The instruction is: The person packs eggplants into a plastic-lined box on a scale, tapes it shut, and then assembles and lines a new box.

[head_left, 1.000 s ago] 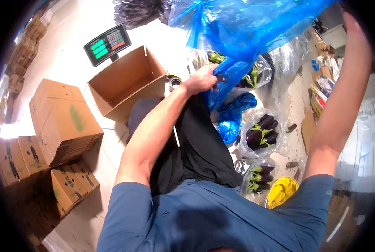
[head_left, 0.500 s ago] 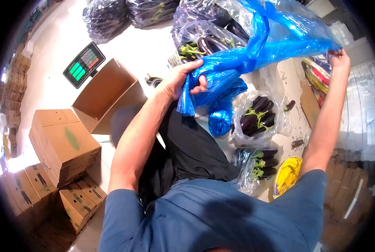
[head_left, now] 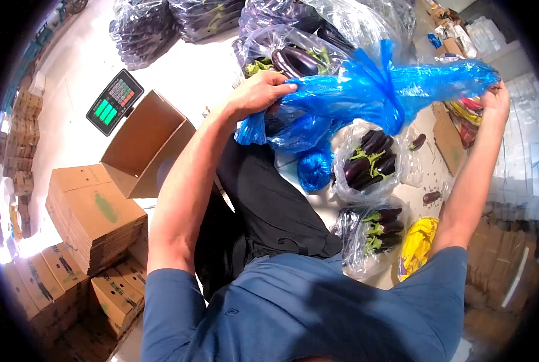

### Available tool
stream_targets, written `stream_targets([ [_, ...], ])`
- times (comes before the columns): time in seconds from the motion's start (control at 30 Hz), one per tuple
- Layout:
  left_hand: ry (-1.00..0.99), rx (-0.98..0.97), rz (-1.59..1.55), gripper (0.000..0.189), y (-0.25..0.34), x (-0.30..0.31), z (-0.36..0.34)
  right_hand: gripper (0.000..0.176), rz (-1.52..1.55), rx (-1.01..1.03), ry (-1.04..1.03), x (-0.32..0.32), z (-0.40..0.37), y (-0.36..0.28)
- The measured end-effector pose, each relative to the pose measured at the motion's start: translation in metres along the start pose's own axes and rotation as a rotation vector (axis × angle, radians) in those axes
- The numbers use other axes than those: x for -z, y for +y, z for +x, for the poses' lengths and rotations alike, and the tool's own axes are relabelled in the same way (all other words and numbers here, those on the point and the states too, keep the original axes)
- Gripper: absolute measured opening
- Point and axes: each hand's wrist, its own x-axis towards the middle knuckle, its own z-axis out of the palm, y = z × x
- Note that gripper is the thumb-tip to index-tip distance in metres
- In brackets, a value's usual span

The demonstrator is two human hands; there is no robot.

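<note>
A long blue plastic bag (head_left: 348, 90) is stretched between my two hands, bunched and twisted along its length. Its left end is gripped by my left hand (head_left: 262, 93), with a gathered tail hanging below the fingers. My right hand (head_left: 495, 99) pinches the far right end, arm extended. Beneath the bag lies a blue plastic roll (head_left: 315, 172). Beside the roll stands an open clear bag of eggplants (head_left: 372, 161). Nearer my body is another clear bag with eggplants (head_left: 381, 232). Behind my left hand, more eggplants (head_left: 299, 62) show in a large clear bag.
A scale display (head_left: 115, 101) stands at the left by an open cardboard box (head_left: 146, 142). Stacked flat cartons (head_left: 97, 211) are at the lower left. A yellow bag (head_left: 418, 246) lies near my right arm. Loose eggplants (head_left: 431, 197) are on the floor. Full bags (head_left: 143, 30) stand at the back.
The blue bag has become narrower and more bunched, its upper part lowered. My left hand has moved slightly left and up; my right hand has shifted a little right and down.
</note>
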Motion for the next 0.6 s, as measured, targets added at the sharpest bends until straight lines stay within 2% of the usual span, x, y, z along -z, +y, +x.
stream_targets([
  [0.03,0.011,-0.029,-0.025,0.032,-0.002,0.001,0.001,0.028,-0.149,0.132,0.190,-0.055,-0.057,0.020],
  [0.1,0.038,-0.044,-0.095,0.034,0.006,0.005,-0.006,0.026,-0.137,0.154,0.133,-0.052,-0.043,0.014],
  [0.13,0.043,-0.025,-0.121,0.043,0.012,0.011,-0.014,0.025,-0.132,0.165,0.104,-0.047,-0.030,0.008],
  [0.2,0.006,-0.113,-0.057,0.056,0.014,0.029,-0.030,0.025,-0.092,0.121,-0.054,-0.001,0.049,-0.019],
  [0.23,-0.061,-0.170,-0.041,0.066,0.015,0.040,-0.040,0.024,-0.090,0.108,-0.077,-0.005,0.056,-0.018],
  [0.27,-0.037,-0.241,0.040,0.065,0.011,0.046,-0.044,0.024,-0.088,0.095,-0.100,-0.009,0.061,-0.017],
  [0.33,0.044,-0.357,0.183,0.065,0.003,0.053,-0.054,0.024,-0.123,0.091,-0.030,-0.057,0.023,-0.001],
  [0.37,-0.078,-0.271,0.233,0.055,-0.004,0.063,-0.054,0.022,-0.024,0.023,-0.128,-0.060,0.034,-0.002],
  [0.4,-0.112,-0.141,0.375,0.042,0.013,0.063,-0.065,0.021,0.006,0.011,-0.171,-0.067,0.038,0.000],
  [0.47,-0.138,-0.021,0.453,0.038,0.016,0.053,-0.063,0.020,0.053,0.010,-0.217,-0.083,0.039,-0.001],
  [0.5,-0.146,-0.074,0.433,0.039,0.008,0.044,-0.056,0.020,0.069,0.018,-0.223,-0.092,0.038,-0.002],
  [0.53,-0.134,-0.140,0.557,0.040,0.001,0.033,-0.041,0.020,0.075,0.049,-0.194,-0.103,0.034,-0.007],
  [0.57,-0.110,-0.124,0.514,0.042,-0.010,0.014,-0.026,0.020,0.079,0.081,-0.163,-0.114,0.029,-0.014],
  [0.6,-0.113,-0.086,0.574,0.041,0.010,-0.006,-0.028,0.020,0.065,0.101,-0.119,-0.127,0.017,-0.021],
])
